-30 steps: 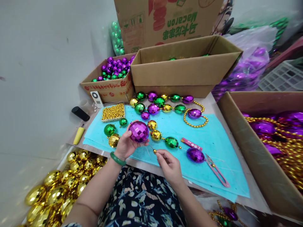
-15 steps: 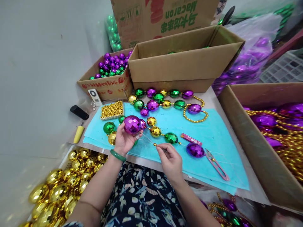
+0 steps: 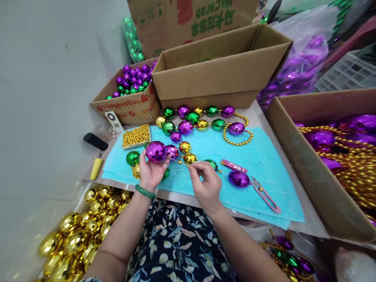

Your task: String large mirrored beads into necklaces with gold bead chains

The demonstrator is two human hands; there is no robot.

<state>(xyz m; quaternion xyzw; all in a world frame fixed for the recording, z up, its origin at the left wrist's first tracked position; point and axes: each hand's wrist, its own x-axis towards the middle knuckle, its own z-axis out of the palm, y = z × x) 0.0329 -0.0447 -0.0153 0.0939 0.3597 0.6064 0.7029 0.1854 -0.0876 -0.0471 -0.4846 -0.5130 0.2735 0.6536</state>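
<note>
My left hand (image 3: 153, 169), with a green bangle at its wrist, is closed on a large faceted purple bead (image 3: 155, 151). A thin pale string runs from that bead towards my right hand (image 3: 205, 184), which pinches the string between thumb and fingertips. One small gold bead (image 3: 180, 162) sits on the string between the hands. Behind them on the blue cloth (image 3: 264, 156) lie a smaller purple bead (image 3: 172, 151), a gold bead (image 3: 190, 158) and a green bead partly hidden by my right hand. Another large purple bead (image 3: 239, 178) rests to the right, beside pink thread snips (image 3: 266, 194).
A tray of tiny gold beads (image 3: 136, 136) stands at the cloth's back left. Finished-looking bead strands (image 3: 185, 127) lie along the back. Cardboard boxes (image 3: 217, 78) border the table behind and right (image 3: 320, 168). Large gold balls (image 3: 75, 241) fill a container at lower left.
The small gold bead has slid along the string, away from my right fingertips and nearer the large purple bead. Both hands appear slightly farther left and up, as the whole view has shifted.
</note>
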